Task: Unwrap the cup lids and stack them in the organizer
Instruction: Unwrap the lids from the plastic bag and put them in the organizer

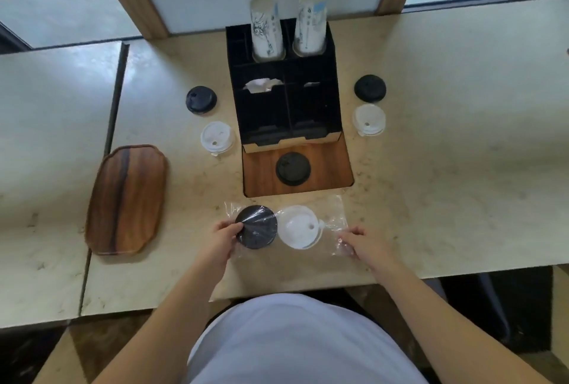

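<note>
A clear plastic wrap [334,223] lies flat on the beige stone-pattern counter [431,168], between the two hands. Inside it sit a round black lid [257,228] and a round white lid [300,227], side by side and touching. The film is thin, glossy and wrinkled.

The left hand [223,234] holds the black lid at its left edge, thumb on top through the film. The right hand [357,240] pinches the crumpled right end of the wrap, just beside the white lid.

Beyond the hands stands the black organizer [329,112], a box of rectangular compartments with a wooden front ledge; one loose black lid [292,168] rests on that ledge. Two tall stacks of paper cups [266,29] with blue-and-black print stand in its rear slots; no writing on them is legible.

Beyond the left hand lie a black and a white lid, and likewise beyond the right hand. An oblong, dark-grained wooden tray [127,198] lies left of the left hand.
</note>
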Motion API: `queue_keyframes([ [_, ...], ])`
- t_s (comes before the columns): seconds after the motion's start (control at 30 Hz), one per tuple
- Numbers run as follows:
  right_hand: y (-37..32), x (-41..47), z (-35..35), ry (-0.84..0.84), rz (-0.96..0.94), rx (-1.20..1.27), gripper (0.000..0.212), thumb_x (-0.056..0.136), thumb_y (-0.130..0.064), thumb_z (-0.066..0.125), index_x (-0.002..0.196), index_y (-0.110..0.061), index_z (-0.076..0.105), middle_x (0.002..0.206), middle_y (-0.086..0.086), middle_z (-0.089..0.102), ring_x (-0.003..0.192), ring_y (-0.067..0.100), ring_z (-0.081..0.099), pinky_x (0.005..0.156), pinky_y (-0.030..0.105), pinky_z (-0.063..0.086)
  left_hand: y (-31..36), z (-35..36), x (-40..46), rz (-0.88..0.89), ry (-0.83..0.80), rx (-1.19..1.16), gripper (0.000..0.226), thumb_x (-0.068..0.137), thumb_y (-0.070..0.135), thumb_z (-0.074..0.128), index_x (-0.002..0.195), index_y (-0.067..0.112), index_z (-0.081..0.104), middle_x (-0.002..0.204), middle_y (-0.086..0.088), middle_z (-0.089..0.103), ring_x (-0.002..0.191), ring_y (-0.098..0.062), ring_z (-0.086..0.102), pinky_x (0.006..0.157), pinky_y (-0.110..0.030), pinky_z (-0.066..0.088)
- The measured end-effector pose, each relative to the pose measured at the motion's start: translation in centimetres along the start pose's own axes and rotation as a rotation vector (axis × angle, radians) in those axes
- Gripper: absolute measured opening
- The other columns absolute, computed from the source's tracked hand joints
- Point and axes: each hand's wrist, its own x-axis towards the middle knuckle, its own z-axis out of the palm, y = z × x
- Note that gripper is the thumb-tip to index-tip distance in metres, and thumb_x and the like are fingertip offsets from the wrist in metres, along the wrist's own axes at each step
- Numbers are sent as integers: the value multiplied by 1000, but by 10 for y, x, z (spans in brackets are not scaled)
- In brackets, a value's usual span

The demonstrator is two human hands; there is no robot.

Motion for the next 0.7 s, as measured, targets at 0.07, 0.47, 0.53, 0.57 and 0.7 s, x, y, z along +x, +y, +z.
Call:
queue_keyframes([
  [0.07, -1, 2, 4, -12, -33, -21, 14, 91, -22, 74, 79, -15, 70, 69, -3, 70, 63, 11, 61, 63, 26, 48, 2, 3, 2, 26, 52, 23, 6, 97, 10, 61, 102, 8, 61, 95, -16, 62, 64, -20, 52, 53, -31, 37],
  [0.47, -7, -5, 7, 208, -376, -453, 23, 93, -42, 66, 105, -28, 52, 90, -10, 57, 80, 11, 58, 68, 32, 49, 14, 37, -43, 938, 117, 1097, 55, 81, 25, 81, 129, 11, 60, 134, -11, 57, 125, -33, 46, 103, -45, 43],
  [0.53, -11, 0, 11, 191, -388, -573, 26, 91, -49, 62, 100, -27, 52, 84, -9, 59, 73, 12, 58, 63, 32, 49, 15, 54, -44, 923, -42, 1329, 73, 80, 39, 79, 142, 17, 49, 148, -8, 47, 137, -32, 37, 108, -49, 37],
  [0.57, -12, 4, 14, 188, -411, -661, 29, 91, -51, 60, 103, -25, 53, 88, -7, 62, 75, 14, 59, 65, 33, 50, 16, 61, -42, 923, -92, 1449, 80, 79, 43, 78, 147, 21, 41, 154, -7, 40, 142, -32, 31, 110, -49, 34],
  [0.7, -21, 17, 27, 99, -439, -855, 48, 94, -55, 50, 122, -17, 57, 106, 2, 67, 93, 21, 66, 82, 39, 56, 16, 82, -35, 968, -178, 1735, 90, 79, 33, 79, 152, 22, 28, 155, -12, 33, 141, -37, 30, 108, -50, 35],
])
